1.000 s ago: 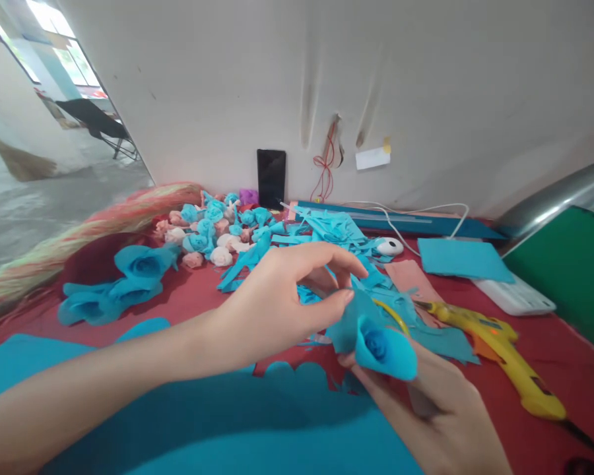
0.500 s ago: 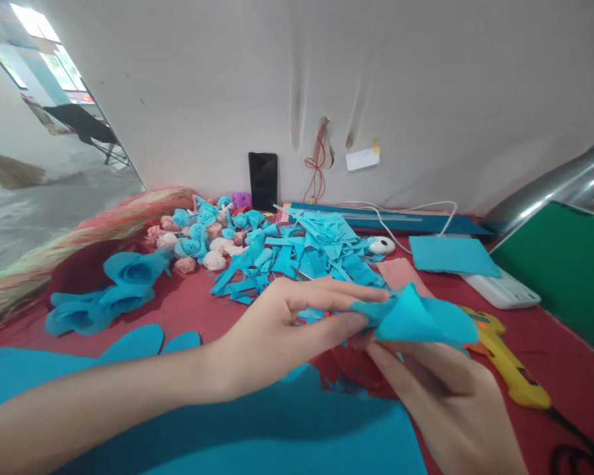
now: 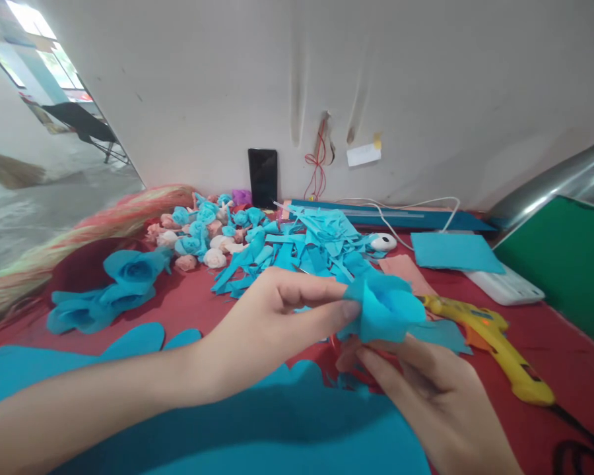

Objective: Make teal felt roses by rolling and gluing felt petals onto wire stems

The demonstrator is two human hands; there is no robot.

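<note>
A blue paper flower (image 3: 389, 307) with curled petals is held up above the table, its opening facing up and to the right. My left hand (image 3: 282, 323) pinches its left side between thumb and fingers. From below, my right hand (image 3: 420, 382) grips the base of the same flower, with thumb and fingers closed; the base itself is hidden by the fingers. Directly under the hands lies a large blue paper sheet (image 3: 257, 429) with scalloped edges. Part of a red-handled tool shows beneath the flower, mostly covered.
A yellow glue gun (image 3: 505, 353) lies right, its cord running off the corner. Blue paper scraps (image 3: 321, 244) pile behind the hands. Small paper roses (image 3: 202, 237) and larger blue flowers (image 3: 109, 290) sit left. A phone (image 3: 263, 178) leans on the wall; a blue paper stack (image 3: 455, 252) is right.
The flower has turned in my hands, so its cupped opening now shows and its loose petal no longer stretches right. More of the glue gun is uncovered.
</note>
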